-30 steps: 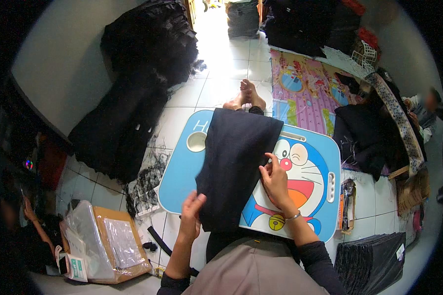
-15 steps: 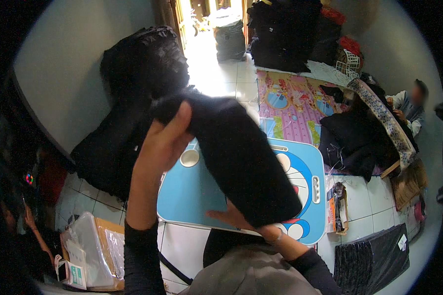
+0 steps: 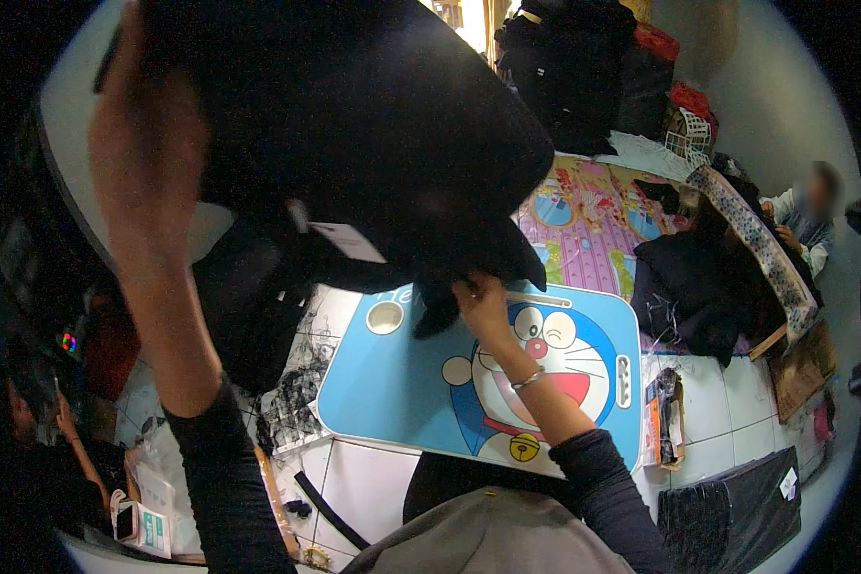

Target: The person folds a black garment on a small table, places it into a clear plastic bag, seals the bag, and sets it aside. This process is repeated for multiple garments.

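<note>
A large black cloth garment (image 3: 383,124) with a white label (image 3: 347,241) hangs raised in front of me, filling the upper left and middle. My left hand (image 3: 148,134), blurred and high at the left, holds it up; its fingertips are partly out of sight. My right hand (image 3: 485,304) pinches the garment's lower edge over the far part of a small blue table (image 3: 378,387). The tabletop bears a cartoon cat picture and a round cup recess. The garment's far side is hidden.
Dark cloth (image 3: 239,297) is piled at the left, with black stacks (image 3: 569,77) at the back. A pink patterned mat (image 3: 593,220) lies beyond the table. A person (image 3: 804,230) sits far right; another person's arm (image 3: 81,450) shows lower left. A plastic-wrapped black stack (image 3: 732,512) lies lower right.
The garment, a narrow folded shape before, now spreads wider and higher. My left hand has risen leftward. My right hand has moved from the table's near edge to the garment's lower edge.
</note>
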Action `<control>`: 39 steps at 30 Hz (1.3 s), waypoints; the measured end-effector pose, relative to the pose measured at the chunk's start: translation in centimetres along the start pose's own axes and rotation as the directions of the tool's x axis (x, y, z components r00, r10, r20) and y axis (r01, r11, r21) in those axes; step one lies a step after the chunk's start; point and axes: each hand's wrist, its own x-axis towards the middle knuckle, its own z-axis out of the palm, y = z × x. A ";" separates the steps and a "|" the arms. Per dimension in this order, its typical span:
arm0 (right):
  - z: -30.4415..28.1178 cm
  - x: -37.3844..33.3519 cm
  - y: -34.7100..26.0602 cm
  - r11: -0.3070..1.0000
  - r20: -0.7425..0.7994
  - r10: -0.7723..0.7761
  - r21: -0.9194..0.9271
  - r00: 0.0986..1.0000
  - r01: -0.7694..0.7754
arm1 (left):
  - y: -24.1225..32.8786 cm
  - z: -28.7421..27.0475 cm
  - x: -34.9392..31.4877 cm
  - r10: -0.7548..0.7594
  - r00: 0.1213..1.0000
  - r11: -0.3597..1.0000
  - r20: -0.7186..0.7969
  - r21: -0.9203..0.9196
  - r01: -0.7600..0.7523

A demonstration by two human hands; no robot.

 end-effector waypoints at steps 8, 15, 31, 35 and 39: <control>-21.0 0.4 -9.1 0.883 -0.223 -0.442 -0.276 0.869 0.379 | -5.5 -10.5 4.0 -0.158 0.983 0.978 -0.093 0.121 0.169; -31.3 5.3 -5.8 0.603 0.050 -0.511 -0.691 0.858 0.399 | -16.2 -6.1 2.1 -0.612 0.630 0.725 0.478 0.021 0.688; -41.7 -4.7 -3.9 0.559 -0.217 -0.657 -0.782 0.722 0.274 | -12.1 -5.8 -3.6 -0.582 0.761 0.675 0.288 -0.351 0.649; -37.0 -14.9 2.1 0.771 0.048 -0.289 -0.580 0.956 0.262 | -14.2 -7.8 -19.5 -0.600 0.797 0.751 0.075 0.396 0.528; -31.7 -21.7 7.4 0.896 0.010 0.219 -0.397 0.976 -0.197 | -15.5 -8.6 -32.8 -0.884 0.300 0.376 0.359 0.164 0.912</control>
